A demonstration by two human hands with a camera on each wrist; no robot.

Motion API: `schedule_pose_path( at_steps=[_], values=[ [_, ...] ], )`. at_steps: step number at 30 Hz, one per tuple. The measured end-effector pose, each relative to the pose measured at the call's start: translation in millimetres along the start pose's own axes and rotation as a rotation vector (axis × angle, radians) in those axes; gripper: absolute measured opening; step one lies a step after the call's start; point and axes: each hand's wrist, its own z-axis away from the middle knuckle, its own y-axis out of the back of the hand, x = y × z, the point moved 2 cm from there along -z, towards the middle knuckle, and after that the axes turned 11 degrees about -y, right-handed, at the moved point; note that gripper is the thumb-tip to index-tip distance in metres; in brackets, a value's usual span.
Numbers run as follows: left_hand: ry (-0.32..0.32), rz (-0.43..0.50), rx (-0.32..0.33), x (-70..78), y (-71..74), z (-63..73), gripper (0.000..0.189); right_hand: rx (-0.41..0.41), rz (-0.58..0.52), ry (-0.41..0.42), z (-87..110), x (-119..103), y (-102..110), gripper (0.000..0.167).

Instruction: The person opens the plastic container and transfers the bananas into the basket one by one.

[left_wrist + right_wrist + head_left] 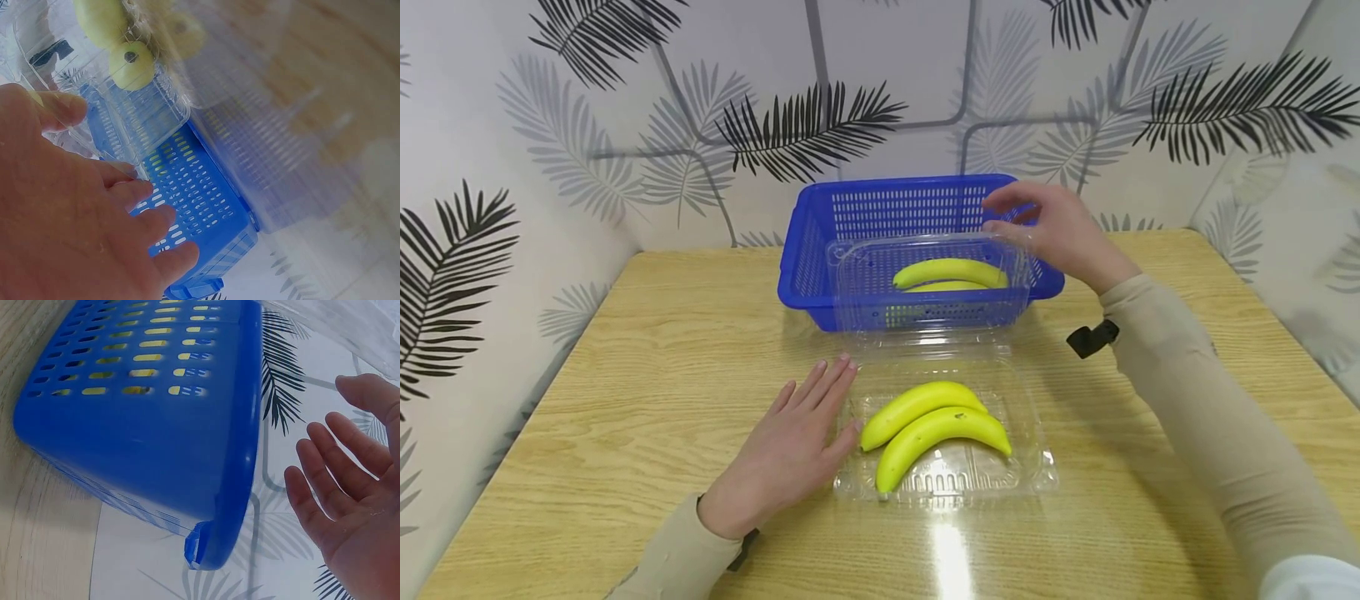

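Observation:
A clear plastic clamshell box (pixel 1026 467) lies on the table with two yellow bananas (pixel 940 442) in its base. Its see-through lid (pixel 865 287) is raised at the back and overlaps the basket in the head view. My left hand (pixel 790 454) rests at the box's left side, fingers extended forward and thumb at the rim. Over the basket's right side, my right hand (pixel 1063 229) is at the lid's upper right corner. In the right wrist view, its fingers (pixel 331 459) are spread and loosely bent, with nothing gripped between them.
A blue slotted basket (pixel 808 242) stands behind the box, near the back wall. Bananas (pixel 955 270) inside it show through the lid. The wooden table (pixel 685 333) meets leaf-patterned walls at the back and sides.

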Motion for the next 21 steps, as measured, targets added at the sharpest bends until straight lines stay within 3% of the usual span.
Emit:
schedule_pose_path(
  at_steps=[21],
  values=[
    [0.008, 0.004, -0.01, -0.4, -0.5, -0.5, 0.064, 0.058, 0.021, -0.002, 4.7, -15, 19, 0.04]
  ],
)
